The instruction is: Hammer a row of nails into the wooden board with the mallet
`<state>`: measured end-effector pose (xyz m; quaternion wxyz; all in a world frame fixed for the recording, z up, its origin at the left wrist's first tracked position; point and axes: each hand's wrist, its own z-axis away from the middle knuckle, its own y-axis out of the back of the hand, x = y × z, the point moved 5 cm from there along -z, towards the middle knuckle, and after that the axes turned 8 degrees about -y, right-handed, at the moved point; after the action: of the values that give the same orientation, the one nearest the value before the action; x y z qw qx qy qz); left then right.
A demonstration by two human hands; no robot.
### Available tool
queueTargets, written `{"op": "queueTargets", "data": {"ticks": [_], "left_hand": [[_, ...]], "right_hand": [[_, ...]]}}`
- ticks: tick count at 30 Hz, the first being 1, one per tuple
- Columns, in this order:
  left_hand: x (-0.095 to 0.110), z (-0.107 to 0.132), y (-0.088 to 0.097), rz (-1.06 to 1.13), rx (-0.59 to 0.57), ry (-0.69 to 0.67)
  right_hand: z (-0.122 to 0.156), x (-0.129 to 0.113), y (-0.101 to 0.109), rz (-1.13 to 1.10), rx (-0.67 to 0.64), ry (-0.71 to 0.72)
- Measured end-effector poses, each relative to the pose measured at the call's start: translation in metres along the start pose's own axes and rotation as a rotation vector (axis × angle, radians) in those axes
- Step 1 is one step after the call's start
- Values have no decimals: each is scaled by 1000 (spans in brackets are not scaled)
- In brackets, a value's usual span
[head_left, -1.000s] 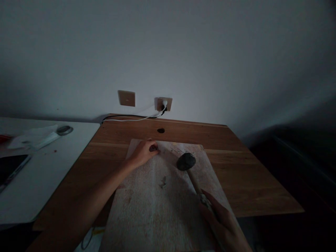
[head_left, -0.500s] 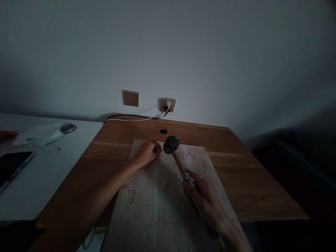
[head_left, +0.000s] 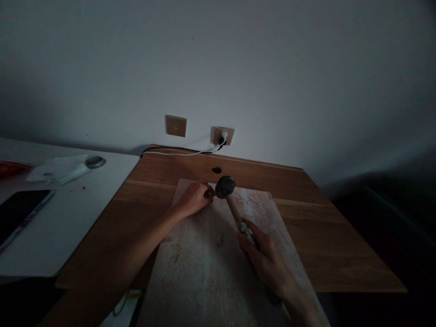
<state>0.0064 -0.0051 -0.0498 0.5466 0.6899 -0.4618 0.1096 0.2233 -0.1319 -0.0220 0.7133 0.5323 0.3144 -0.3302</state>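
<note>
My right hand (head_left: 264, 254) is wrapped round the handle of a hammer (head_left: 233, 209), which has a dark rounded head and a pale wooden handle with a wrapped, mottled grip. The hammer's head is raised over the far part of a worn wooden board (head_left: 190, 277). Just left of that head, my left hand (head_left: 198, 198) rests at the board's far edge with thumb and fingers pinched together. What they hold is too small and dark to name. Several small shiny nail-like pieces (head_left: 250, 201) are on the board at the far right, and a small cluster (head_left: 221, 239) lies near its middle.
The board lies on a brown wooden table (head_left: 340, 254) against the wall. Cables (head_left: 190, 153) run along the back to a wall socket (head_left: 223, 136). At left, a white table (head_left: 68, 213) holds a phone (head_left: 23, 209), a crumpled wrapper (head_left: 57, 168) and a grey roll (head_left: 95, 162).
The view has shifted slightly, so most things sit a little further right. Both hands stay nearly in place, with the hammer's head still close to my left fingers.
</note>
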Motion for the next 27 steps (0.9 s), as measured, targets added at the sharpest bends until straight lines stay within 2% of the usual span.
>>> {"op": "queueTargets", "data": {"ticks": [9, 18, 21, 23, 24, 27], "left_hand": [[-2, 0, -1, -5, 4, 17], [1, -1, 1, -34, -46, 19], [7, 5, 7, -113, -3, 17], [22, 12, 12, -193, 10, -79], [33, 17, 13, -234, -12, -175], [75, 40, 5, -362, -198, -556]], "right_hand": [[2, 1, -3, -34, -50, -48], [5, -1, -4, 13, -63, -7], [13, 5, 5, 19, 13, 19], [22, 15, 15, 18, 81, -29], [28, 21, 19, 24, 98, -64], [40, 34, 26, 49, 59, -132]]}}
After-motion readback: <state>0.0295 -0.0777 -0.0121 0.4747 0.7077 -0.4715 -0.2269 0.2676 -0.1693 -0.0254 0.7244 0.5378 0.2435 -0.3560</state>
